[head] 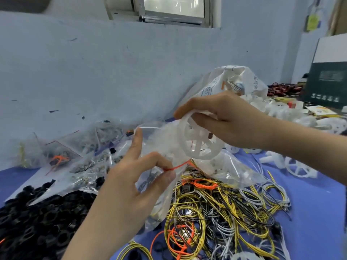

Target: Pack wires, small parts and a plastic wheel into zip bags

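Observation:
My right hand (231,119) grips a white spoked plastic wheel (197,145) by its rim, holding it at the mouth of a clear zip bag (161,139). My left hand (139,177) pinches the bag's edge between thumb and middle finger, together with an orange wire (178,167), while the index finger props the opening wide. Inside the bag, small dark parts show faintly. Under both hands lies a tangled heap of yellow, white, black and orange wires (221,209) on the blue table cover (319,212).
A pile of black rings (37,222) lies at the front left, with filled clear bags (78,156) behind it. More white wheels (298,166) and a large white printed bag (234,81) are on the right. A grey wall stands close behind the table.

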The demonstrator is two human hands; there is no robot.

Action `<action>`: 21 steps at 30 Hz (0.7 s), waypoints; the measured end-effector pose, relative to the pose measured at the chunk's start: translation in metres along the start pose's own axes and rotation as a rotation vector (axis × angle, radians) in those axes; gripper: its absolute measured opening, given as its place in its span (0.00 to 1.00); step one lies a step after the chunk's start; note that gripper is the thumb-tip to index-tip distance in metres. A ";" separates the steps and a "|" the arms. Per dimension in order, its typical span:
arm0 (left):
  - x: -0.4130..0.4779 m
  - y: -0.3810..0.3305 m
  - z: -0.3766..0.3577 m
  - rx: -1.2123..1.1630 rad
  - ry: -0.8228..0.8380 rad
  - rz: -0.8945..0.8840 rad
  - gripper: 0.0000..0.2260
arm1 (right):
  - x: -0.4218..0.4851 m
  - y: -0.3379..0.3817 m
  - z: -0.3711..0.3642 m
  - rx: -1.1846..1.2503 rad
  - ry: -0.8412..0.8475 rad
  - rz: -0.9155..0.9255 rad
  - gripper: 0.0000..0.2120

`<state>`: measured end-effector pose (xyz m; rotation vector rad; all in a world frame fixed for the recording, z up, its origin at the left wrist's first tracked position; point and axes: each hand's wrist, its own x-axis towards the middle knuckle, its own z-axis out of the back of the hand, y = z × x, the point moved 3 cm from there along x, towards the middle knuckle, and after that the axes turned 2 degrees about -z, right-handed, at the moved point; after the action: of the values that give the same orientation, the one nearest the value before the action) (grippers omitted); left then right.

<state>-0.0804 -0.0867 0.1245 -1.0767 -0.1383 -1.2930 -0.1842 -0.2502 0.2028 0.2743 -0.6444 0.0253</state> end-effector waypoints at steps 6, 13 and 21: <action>0.000 -0.001 -0.001 0.015 0.013 0.010 0.07 | 0.012 -0.006 0.011 0.187 -0.359 -0.155 0.13; 0.002 -0.005 0.000 0.014 0.038 0.032 0.06 | 0.019 -0.004 -0.013 0.318 -0.283 -0.277 0.08; 0.000 0.002 0.005 -0.049 -0.014 0.052 0.03 | 0.016 -0.004 -0.039 0.423 0.040 -0.377 0.17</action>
<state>-0.0766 -0.0838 0.1260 -1.1248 -0.0891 -1.2482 -0.1483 -0.2446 0.1817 0.7989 -0.5346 -0.1962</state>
